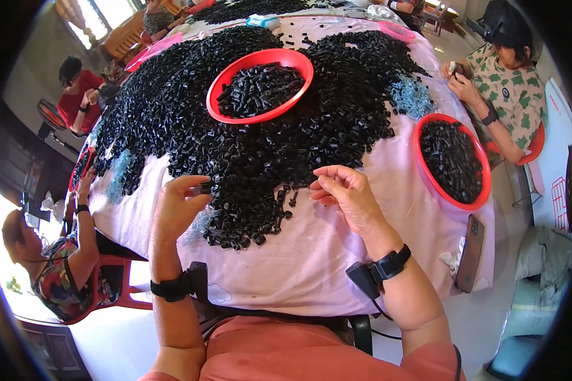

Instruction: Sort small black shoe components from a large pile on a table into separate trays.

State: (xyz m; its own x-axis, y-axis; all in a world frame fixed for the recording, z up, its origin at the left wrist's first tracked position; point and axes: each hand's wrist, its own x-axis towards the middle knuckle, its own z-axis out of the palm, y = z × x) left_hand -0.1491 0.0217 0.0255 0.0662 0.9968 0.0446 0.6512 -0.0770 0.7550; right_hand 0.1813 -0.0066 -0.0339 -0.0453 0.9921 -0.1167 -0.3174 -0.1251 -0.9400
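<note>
Left hand [179, 206] pinches small black part [204, 187]; right hand [344, 193] half-curled, empty, w/ black parts heap [235, 146] at 12 o'clock.

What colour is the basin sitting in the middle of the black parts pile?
Red basin, holding small black parts; the head view shows it clearly.

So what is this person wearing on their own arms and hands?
Both hands, left hand and right hand, are bare, with no gloves. Each wrist carries a black strap, the left band and the right band, each with a small black box attached. Salmon-pink short sleeves show at the lower edge.
</note>
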